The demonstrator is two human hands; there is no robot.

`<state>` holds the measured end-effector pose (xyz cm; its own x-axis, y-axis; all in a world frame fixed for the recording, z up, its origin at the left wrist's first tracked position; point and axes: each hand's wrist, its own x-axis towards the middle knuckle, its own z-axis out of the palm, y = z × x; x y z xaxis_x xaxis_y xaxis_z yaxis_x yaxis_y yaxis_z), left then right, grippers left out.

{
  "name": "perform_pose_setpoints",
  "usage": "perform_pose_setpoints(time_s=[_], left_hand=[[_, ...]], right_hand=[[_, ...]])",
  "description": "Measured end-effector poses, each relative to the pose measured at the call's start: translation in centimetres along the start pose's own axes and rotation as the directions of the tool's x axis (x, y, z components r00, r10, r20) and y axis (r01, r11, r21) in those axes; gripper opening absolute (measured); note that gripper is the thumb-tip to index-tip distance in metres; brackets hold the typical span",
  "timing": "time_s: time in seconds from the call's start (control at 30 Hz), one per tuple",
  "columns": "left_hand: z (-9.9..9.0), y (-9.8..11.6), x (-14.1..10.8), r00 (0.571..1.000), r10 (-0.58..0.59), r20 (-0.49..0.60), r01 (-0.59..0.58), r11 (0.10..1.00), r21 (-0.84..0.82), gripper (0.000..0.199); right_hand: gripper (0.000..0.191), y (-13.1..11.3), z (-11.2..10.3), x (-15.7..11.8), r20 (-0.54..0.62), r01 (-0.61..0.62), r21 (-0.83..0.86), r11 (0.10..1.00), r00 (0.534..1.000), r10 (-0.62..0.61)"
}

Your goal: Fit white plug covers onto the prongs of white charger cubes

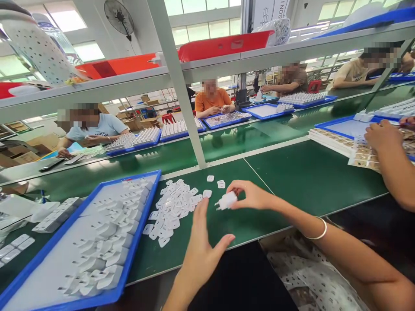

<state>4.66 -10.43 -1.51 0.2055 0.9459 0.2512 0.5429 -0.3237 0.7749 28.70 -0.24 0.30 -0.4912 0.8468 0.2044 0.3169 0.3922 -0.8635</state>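
Observation:
My right hand [251, 195] pinches a small white charger plug [227, 200] just above the green table mat. My left hand [201, 248] is beside it, fingers apart and empty, reaching toward a pile of several small white flat pieces [173, 207] lying on the mat. Three loose white pieces [221, 184] lie a little beyond the plug. A blue tray [139, 224] at my left holds several white charger plugs in rows.
A white shelf post [181, 95] rises behind the pile. Beyond it runs a green conveyor belt [259, 134], with people seated at blue trays on its far side. A co-worker's arm [394, 160] works over sticker sheets [363, 153] at the right.

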Motion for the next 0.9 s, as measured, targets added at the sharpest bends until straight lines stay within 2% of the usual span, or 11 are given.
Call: perform_pose_setpoints(time_s=[0.13, 0.2, 0.33, 0.4, 0.43, 0.5, 0.57, 0.63, 0.67, 0.73, 0.9], left_hand=[[0.1, -2.5, 0.7, 0.983, -0.113, 0.147, 0.128, 0.987, -0.095, 0.052], [-0.1, -3.8, 1.1, 0.981, -0.169, 0.098, 0.185, 0.962, -0.2, 0.034], [-0.4, -5.1, 1.5, 0.963, -0.265, 0.039, 0.254, 0.855, -0.451, 0.032], [0.0, -5.0, 1.3, 0.954, -0.285, -0.095, 0.212, 0.863, -0.459, 0.039], [0.4, -4.9, 0.9, 0.944, -0.228, -0.238, 0.121, 0.911, -0.394, 0.04], [1.6, -4.4, -0.1, 0.897, 0.145, -0.419, -0.192, 0.979, -0.073, 0.039], [2.9, -4.0, -1.2, 0.772, 0.604, -0.198, -0.534, 0.785, 0.314, 0.039], [4.0, -3.7, -1.9, 0.653, 0.745, 0.139, -0.696, 0.517, 0.498, 0.043], [4.2, -3.5, -1.9, 0.647, 0.729, 0.223, -0.705, 0.46, 0.54, 0.044], [4.2, -3.1, -1.7, 0.7, 0.667, 0.256, -0.669, 0.487, 0.561, 0.045], [1.1, -2.0, -0.9, 0.862, 0.419, 0.285, -0.504, 0.766, 0.399, 0.053]], right_hand=[[0.045, -1.8, 3.7, 1.6, 0.266, -0.042, 0.123, 0.991, 0.964, 0.008], [0.058, -1.2, 3.8, 3.1, 0.368, -0.099, 0.207, 0.973, 0.93, 0.017], [0.044, 1.5, 2.9, 6.1, 0.204, -0.161, 0.188, 0.969, 0.971, 0.122], [0.033, 2.9, 2.7, 6.7, 0.089, -0.176, 0.124, 0.976, 0.982, 0.166], [0.03, 3.6, 2.6, 6.7, 0.038, -0.184, 0.096, 0.978, 0.983, 0.181], [0.025, 4.8, 2.4, 6.5, -0.126, -0.19, 0.026, 0.981, 0.973, 0.192], [0.025, 5.7, 2.2, 6.3, -0.278, -0.195, -0.056, 0.979, 0.945, 0.173], [0.027, 6.3, 1.9, 6.2, -0.343, -0.2, -0.13, 0.971, 0.928, 0.145], [0.027, 6.5, 1.8, 6.3, -0.345, -0.202, -0.159, 0.966, 0.929, 0.137], [0.025, 6.7, 1.9, 6.5, -0.321, -0.208, -0.198, 0.958, 0.937, 0.137], [0.013, 7.1, 2.7, 7.1, -0.299, -0.245, -0.264, 0.933, 0.94, 0.162]])
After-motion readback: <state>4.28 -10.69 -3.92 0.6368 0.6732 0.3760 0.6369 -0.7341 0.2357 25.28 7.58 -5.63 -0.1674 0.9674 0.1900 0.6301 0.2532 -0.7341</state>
